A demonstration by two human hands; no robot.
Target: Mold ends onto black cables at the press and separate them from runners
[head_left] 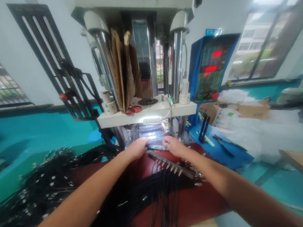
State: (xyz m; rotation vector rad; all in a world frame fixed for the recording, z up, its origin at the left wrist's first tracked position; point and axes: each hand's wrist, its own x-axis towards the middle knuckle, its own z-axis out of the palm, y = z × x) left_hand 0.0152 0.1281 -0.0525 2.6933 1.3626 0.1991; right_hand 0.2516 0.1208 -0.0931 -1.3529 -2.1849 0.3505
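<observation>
Both my hands reach into the press (141,118), under its white platen. My left hand (138,148) is closed on the left end of a flat metal plate (156,142) that looks like a mould part. At its right end, my right hand (174,146) grips the same plate with curled fingers. Just in front lies a dark metal bar (173,164) holding a row of cable ends with metal connectors. From it, black cables (162,195) hang down over the red-brown tabletop (187,203). Glare and blur hide the plate's details.
A heap of black cables (43,182) lies at left. Orange-handled scissors (133,110) and cardboard sheets (122,71) rest on the platen. At right are pliers (223,144) on a blue surface (237,158), a blue control box (207,69) with red displays, and white bags (262,139).
</observation>
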